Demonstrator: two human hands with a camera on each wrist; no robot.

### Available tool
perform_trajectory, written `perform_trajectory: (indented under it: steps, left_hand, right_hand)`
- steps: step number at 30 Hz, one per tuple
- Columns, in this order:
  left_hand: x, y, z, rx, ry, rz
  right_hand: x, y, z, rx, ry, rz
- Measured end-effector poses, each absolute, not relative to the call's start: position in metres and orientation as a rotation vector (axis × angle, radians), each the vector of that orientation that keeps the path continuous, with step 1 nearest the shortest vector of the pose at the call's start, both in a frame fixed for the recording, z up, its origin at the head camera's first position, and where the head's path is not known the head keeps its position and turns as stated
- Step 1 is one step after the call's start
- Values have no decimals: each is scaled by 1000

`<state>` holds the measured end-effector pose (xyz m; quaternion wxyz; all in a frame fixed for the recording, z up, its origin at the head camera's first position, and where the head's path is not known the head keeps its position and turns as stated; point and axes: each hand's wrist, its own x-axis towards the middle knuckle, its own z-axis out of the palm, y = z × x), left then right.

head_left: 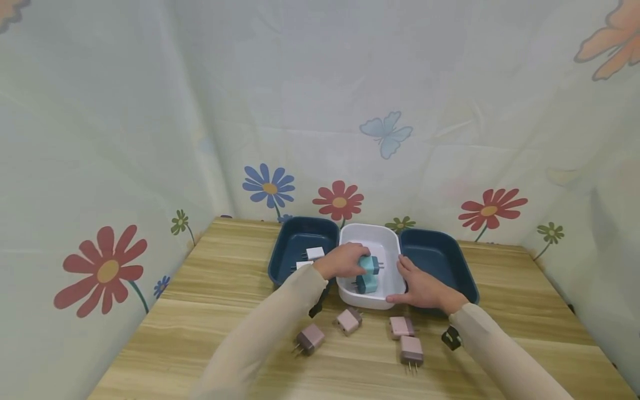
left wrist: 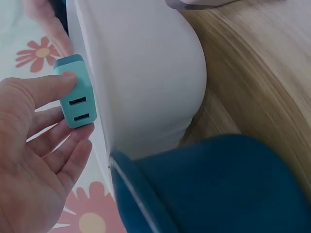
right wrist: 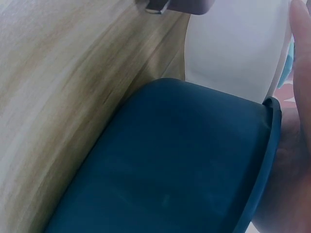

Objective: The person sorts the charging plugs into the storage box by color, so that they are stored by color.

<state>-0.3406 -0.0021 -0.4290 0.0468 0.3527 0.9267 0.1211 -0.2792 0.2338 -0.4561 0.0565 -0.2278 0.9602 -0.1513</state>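
My left hand [head_left: 346, 260] pinches a teal charger [left wrist: 80, 99] between thumb and fingers over the white bin [head_left: 352, 300]. Two USB slots on the charger's end face show in the left wrist view, and its prongs point right in the head view. Just below it, a second teal charger [head_left: 367, 284] lies inside the white bin. My right hand [head_left: 425, 286] rests on the bin's right side, thumb at the front corner and fingers extended along the rim. Only part of that hand shows at the right edge of the right wrist view.
A dark blue bin [head_left: 278, 253] on the left holds white chargers [head_left: 315, 253]. Another dark blue bin [head_left: 462, 261] stands on the right, against the white one. Several pink chargers, including one at the left [head_left: 310, 338] and one at the right [head_left: 411, 349], lie on the wooden table [head_left: 200, 311] in front.
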Motion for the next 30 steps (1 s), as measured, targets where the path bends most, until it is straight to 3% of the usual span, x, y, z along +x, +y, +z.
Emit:
perform_trajectory:
  steps: [17, 30]
  left_hand:
    - [-358, 22, -440, 1019, 2827, 391]
    - [-351, 5, -432, 1060, 2812, 527]
  right_hand:
    - [-282, 234, -460, -695, 2924, -442]
    - [-282, 233, -458, -668, 2910, -442]
